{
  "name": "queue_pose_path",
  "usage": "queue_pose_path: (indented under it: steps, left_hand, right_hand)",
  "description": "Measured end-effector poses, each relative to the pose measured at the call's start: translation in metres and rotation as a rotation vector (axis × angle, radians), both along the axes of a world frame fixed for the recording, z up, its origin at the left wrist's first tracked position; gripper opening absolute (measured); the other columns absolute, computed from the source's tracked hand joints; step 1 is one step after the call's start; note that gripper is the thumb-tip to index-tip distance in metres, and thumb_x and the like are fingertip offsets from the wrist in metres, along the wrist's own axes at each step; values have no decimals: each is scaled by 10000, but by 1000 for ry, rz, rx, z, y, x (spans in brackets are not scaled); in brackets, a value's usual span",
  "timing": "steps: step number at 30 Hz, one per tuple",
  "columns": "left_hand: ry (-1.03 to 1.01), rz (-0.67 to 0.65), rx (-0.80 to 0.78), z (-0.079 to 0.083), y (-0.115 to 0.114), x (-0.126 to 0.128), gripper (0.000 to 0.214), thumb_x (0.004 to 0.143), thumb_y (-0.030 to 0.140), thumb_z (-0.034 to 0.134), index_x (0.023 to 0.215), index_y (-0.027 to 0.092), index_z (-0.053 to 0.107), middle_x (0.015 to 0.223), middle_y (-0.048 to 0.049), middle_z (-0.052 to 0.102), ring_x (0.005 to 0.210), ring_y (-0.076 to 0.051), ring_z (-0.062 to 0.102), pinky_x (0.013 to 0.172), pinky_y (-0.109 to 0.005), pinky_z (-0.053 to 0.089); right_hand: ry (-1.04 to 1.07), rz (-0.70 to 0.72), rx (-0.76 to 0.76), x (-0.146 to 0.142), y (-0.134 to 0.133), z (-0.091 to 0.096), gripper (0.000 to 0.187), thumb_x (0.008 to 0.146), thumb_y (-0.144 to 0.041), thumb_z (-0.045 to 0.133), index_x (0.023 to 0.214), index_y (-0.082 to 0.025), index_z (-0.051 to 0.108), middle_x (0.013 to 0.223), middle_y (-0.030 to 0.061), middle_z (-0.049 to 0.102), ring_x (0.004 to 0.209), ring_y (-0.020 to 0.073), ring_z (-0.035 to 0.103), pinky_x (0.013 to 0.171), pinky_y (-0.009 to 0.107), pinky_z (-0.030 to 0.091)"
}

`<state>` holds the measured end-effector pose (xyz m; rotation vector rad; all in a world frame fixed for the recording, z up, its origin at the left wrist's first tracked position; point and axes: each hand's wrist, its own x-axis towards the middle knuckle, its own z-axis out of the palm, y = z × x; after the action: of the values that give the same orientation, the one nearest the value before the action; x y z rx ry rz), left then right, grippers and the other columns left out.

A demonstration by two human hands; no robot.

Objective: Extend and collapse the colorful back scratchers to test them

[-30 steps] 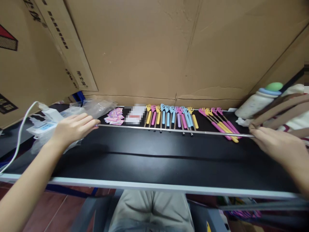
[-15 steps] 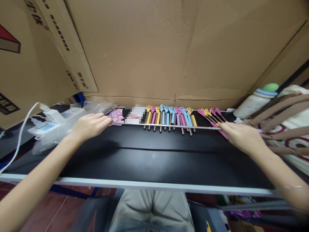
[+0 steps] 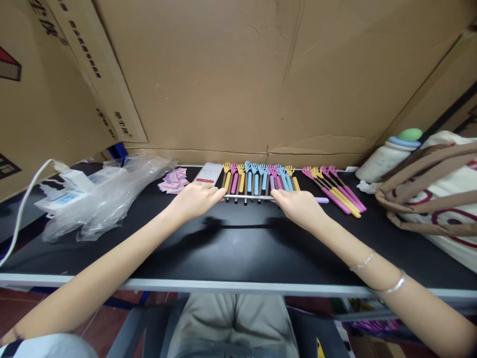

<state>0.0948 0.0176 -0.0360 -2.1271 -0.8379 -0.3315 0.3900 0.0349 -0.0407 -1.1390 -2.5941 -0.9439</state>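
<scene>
- Trousers of the seated person, below the front edge of a black table.
- Left hand and right hand, apart, both clamped on a thin metal rod above the table; its purple handle pokes out past the right hand.
- Clear plastic bags far left, beside a power strip.
- Pink and yellow back scratchers, slanted, right of the right hand; a cloth bag farther right.
- Row of coloured scratchers just beyond the rod, which crosses in front of their lower ends.
- Phone, partly hidden by the left hand; small cards left of it.
- Bottle near the cloth bag.
- Cardboard walling off the back.
</scene>
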Motion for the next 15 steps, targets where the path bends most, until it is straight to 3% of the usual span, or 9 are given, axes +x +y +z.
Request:
queue_pose_path:
  steps: [9,15]
  left_hand:
    - [-38,-114,-188,-10,-16,35,191,938,156,436,756,173,493,567,3,561,511,-135,554,469,-250,259]
    - [-73,-153,-121,-9,-18,24,250,968,247,419,742,189,510,554,21,544,504,-125,539,483,-248,271]
  right_hand:
    - [-28,5,-123,-36,-23,-11,177,868,-83,409,825,-164,561,684,18,622,510,86,528,465,262,136]
    - [-13,104,-11,-19,-24,-7,268,940,-157,361,755,-167,555,622,9,590,516,87,493,498,257,168]
